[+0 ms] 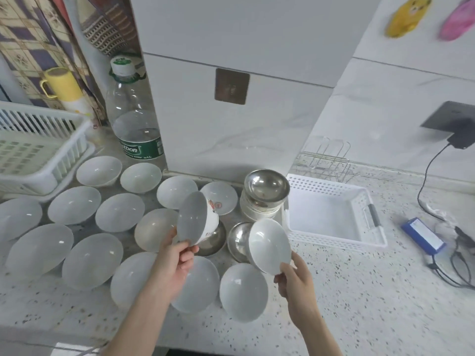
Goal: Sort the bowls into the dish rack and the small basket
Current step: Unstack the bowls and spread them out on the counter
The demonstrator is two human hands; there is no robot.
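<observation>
My left hand point(177, 258) pinches the rim of a small white bowl with a red print point(196, 219), tilted on edge above the counter. In my right hand point(295, 278) a plain white bowl point(268, 245) is held by its lower rim, also tilted. Several white bowls point(74, 205) lie spread over the counter on the left. A steel bowl point(266, 186) tops a stack of small bowls beside the small white basket point(334, 242), which holds nothing. The white dish rack point(38, 160) stands at the far left. Two more steel bowls point(237, 237) sit under the lifted ones.
A large clear water bottle point(133, 116) stands behind the bowls next to a white pillar. A wire rack point(326, 158) sits behind the basket. On the right lie a blue box point(422, 237) and black cables point(457, 268). A yellow mug point(64, 83) stands behind the dish rack.
</observation>
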